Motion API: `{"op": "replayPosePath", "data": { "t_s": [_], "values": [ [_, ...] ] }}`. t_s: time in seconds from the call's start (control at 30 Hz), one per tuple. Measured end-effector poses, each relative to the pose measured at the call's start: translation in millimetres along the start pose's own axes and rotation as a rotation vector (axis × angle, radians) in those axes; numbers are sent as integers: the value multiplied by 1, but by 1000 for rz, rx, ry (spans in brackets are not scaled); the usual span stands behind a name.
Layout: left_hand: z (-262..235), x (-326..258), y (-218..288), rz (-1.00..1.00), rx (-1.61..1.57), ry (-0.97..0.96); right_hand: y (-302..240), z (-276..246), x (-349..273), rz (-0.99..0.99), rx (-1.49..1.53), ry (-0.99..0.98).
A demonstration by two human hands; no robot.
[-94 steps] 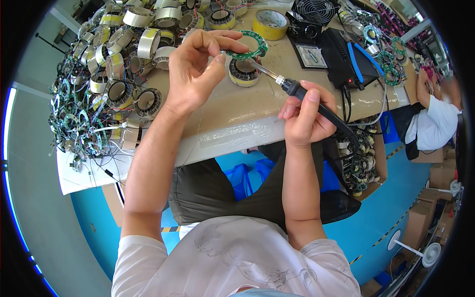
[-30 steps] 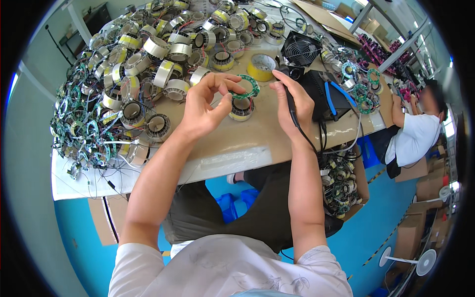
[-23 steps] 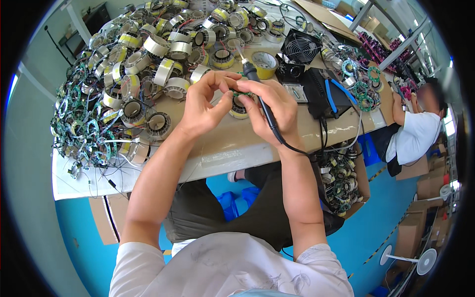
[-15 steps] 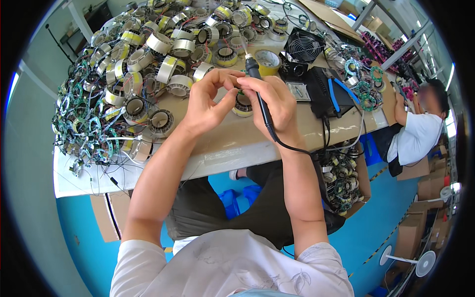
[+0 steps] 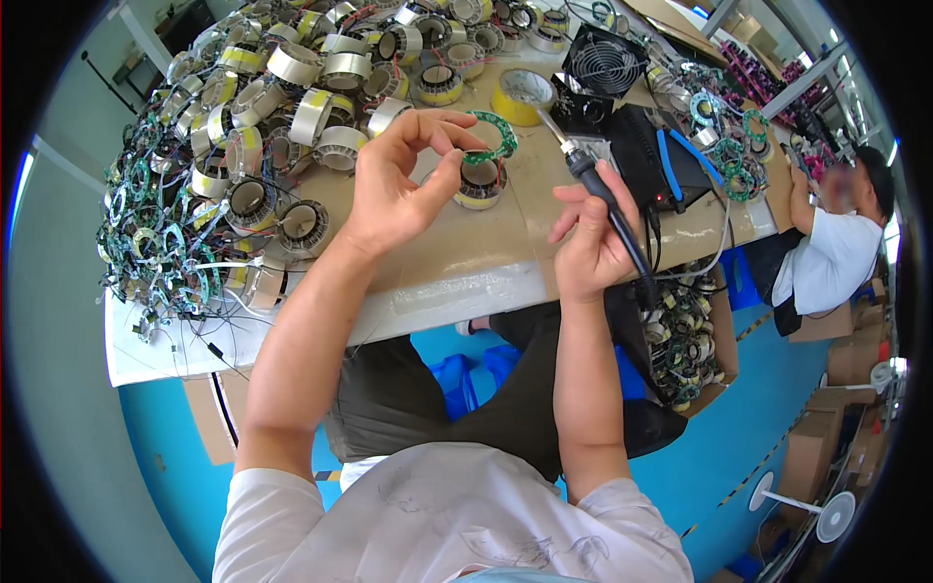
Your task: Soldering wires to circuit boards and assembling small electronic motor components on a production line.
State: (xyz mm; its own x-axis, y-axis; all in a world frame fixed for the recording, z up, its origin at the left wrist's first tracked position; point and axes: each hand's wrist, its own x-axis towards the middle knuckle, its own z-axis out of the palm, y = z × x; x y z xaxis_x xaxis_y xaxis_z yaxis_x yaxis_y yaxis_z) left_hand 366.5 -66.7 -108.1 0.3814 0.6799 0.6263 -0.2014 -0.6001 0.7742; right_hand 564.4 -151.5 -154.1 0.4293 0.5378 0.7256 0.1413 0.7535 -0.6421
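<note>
My left hand (image 5: 403, 185) pinches the edge of a green ring-shaped circuit board (image 5: 505, 139) between thumb and fingertips. The ring is tilted above a motor stator (image 5: 479, 187) with yellow tape round it, which sits on the cardboard-covered bench; whether the two touch I cannot tell. In my right hand (image 5: 596, 243) is a black-handled soldering iron (image 5: 604, 189), its metal tip pointing up and to the left, away from the board. A roll of yellow tape (image 5: 508, 109) lies just beyond the hands.
Heaped stators (image 5: 292, 63) and loose ring boards (image 5: 155, 243) cover the bench's left side. At the right stand a black fan (image 5: 604, 63), a black box (image 5: 637, 146) with blue-handled pliers (image 5: 671, 165), and more boards. A box of stators (image 5: 685, 360) sits below; a person (image 5: 826, 243) works farther right.
My right hand has moved right and down, away from my left, taking the soldering iron with it. The green ring board, largely hidden before, now shows in my left hand.
</note>
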Motion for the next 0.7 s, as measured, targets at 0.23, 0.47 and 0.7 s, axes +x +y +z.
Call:
{"op": "replayPosePath", "data": {
  "t_s": [0.23,0.47,0.7],
  "values": [
    [0,3,1,12,-8,26,1,-5,-1,24,182,118],
    [-2,3,-3,46,27,3,-3,-2,-3,44,164,131],
    [-2,2,-2,52,18,3,-4,-2,-2,58,159,110]
  ]
}}
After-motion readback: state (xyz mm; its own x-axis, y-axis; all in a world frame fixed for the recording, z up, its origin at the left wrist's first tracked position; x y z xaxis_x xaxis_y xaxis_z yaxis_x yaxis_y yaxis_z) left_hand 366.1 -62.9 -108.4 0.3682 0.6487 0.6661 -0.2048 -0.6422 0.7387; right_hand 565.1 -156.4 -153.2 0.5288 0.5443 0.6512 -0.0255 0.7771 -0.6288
